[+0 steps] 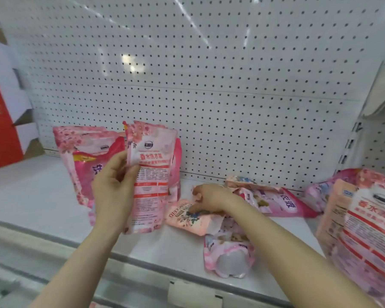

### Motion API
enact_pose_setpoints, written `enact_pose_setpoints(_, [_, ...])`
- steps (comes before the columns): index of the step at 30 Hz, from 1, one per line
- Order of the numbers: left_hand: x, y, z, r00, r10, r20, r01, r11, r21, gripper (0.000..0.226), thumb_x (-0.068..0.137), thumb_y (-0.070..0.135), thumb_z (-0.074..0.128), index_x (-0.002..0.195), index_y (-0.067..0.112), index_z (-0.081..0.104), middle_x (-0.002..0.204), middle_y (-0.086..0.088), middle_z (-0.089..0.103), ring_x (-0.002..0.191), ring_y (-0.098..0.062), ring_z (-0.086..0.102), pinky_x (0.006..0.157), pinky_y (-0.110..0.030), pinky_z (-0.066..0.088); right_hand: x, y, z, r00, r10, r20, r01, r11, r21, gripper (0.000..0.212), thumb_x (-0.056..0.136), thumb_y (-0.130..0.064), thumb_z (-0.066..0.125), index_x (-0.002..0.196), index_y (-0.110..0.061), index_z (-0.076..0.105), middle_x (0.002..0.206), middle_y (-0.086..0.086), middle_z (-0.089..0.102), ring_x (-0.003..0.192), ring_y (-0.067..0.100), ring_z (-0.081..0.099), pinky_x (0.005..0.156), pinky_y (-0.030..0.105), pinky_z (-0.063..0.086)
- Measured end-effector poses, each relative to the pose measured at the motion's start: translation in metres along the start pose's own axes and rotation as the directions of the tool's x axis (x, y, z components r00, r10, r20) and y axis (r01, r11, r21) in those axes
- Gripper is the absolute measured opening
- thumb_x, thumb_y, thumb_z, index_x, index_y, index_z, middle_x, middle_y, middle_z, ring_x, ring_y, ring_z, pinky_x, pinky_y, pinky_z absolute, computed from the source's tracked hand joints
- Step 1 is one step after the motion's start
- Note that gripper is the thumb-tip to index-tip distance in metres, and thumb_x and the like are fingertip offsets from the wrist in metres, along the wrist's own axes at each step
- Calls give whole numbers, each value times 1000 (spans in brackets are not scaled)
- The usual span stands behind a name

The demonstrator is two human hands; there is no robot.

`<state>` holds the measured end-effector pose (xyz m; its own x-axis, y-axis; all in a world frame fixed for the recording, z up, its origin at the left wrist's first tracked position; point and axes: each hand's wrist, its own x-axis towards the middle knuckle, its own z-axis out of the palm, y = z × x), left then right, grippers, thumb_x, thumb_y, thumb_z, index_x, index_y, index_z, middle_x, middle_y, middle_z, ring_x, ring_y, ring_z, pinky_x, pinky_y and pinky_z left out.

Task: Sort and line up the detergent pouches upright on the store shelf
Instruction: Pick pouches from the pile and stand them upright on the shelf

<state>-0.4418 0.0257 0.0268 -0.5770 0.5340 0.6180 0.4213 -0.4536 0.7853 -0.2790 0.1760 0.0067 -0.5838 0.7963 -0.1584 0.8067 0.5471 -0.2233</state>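
Left hand (115,187) pinches upright pouch (152,170) by its side edge, on the shelf (31,192). Right hand (207,196) grips flat pouch (185,221). Likely floppy, liquid-heavy, slick: take the top seam.

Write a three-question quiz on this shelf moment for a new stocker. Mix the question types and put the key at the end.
1. True or false: the left hand holds the upright pouch.
2. Multiple choice: the peach pouch that the right hand grips is A) standing upright, B) lying on the shelf, C) hanging.
3. Fill in: the standing pouches behind the upright pouch are toward the shelf's ____ end.
Key: 1 true; 2 B; 3 left.
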Motion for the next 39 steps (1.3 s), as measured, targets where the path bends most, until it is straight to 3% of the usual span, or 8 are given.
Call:
enact_pose_setpoints(8, [-11, -51, -13, 990, -53, -129, 66, 993, 101, 23, 97, 21, 53, 116, 31, 61, 113, 4, 67, 105, -18, 62, 88, -44, 53, -25, -4, -25, 983, 181, 19, -171, 883, 437, 54, 80, -21, 80, 130, -14, 60, 118, 5, 64, 88, 16, 66, 74, 22, 55])
enact_pose_setpoints(12, [-10, -47, -11, 994, -17, -110, 32, 990, 137, 21, 97, 20, 52, 114, 32, 55, 104, 23, 60, 95, 11, 57, 75, -13, 48, -52, 1, -31, 931, 193, -310, 129, 620, 774, 38, 86, -8, 72, 122, -15, 62, 99, 3, 72, 77, 21, 74, 73, 40, 62])
enact_pose_setpoints(17, [-8, -45, -21, 1000, 8, 28, -12, 989, 148, 42, 93, 20, 60, 133, 23, 49, 121, 13, 61, 108, 0, 59, 86, -22, 51, -55, -22, -18, 838, 226, -496, 443, 248, 862, 30, 88, -2, 67, 112, -18, 61, 97, -1, 75, 86, 16, 74, 66, 31, 61])
enact_pose_setpoints(24, [1, -40, -36, 997, 68, 35, -73, 980, 187, 31, 95, 8, 56, 112, 33, 50, 95, 24, 63, 84, 1, 64, 71, -26, 55, -25, -45, 0, 845, 308, -437, 345, 309, 886, 17, 89, 4, 64, 95, -12, 64, 83, -1, 72, 70, 12, 72, 60, 28, 59])
enact_pose_setpoints(30, [-4, -51, -38, 1000, 21, -20, -19, 992, 127, 49, 94, 2, 53, 133, 27, 37, 125, 12, 54, 114, -5, 55, 100, -27, 47, -24, -37, -1, 913, 262, -312, 215, 342, 915, 29, 85, 3, 69, 110, -8, 63, 98, 7, 73, 83, 20, 73, 60, 28, 57])
enact_pose_setpoints(34, [-15, -39, -33, 929, 366, -55, -316, 861, 399, 69, 86, -13, 53, 146, 8, 27, 142, -15, 33, 134, -6, 26, 111, -7, 19, -40, -12, -14, 933, 180, -313, 223, 394, 892, 31, 85, -10, 73, 114, -14, 63, 101, 4, 75, 92, 16, 72, 78, 30, 58])
enact_pose_setpoints(37, [-28, -30, -23, 797, 604, -11, -532, 710, 461, 58, 85, -15, 52, 138, 3, 36, 139, -17, 30, 141, -21, 24, 119, -35, 21, -50, 28, -24, 845, 327, -423, 260, 440, 860, 27, 88, -11, 70, 114, -18, 64, 103, 8, 72, 92, 20, 71, 84, 34, 57])
enact_pose_setpoints(39, [-36, -26, -12, 749, 661, 41, -606, 659, 445, 38, 96, -1, 45, 133, 7, 44, 137, -15, 34, 137, -36, 31, 118, -43, 23, -52, 62, -21, 733, 435, -523, 134, 661, 738, 29, 87, -15, 69, 115, -22, 63, 106, 4, 71, 87, 20, 69, 80, 37, 56])
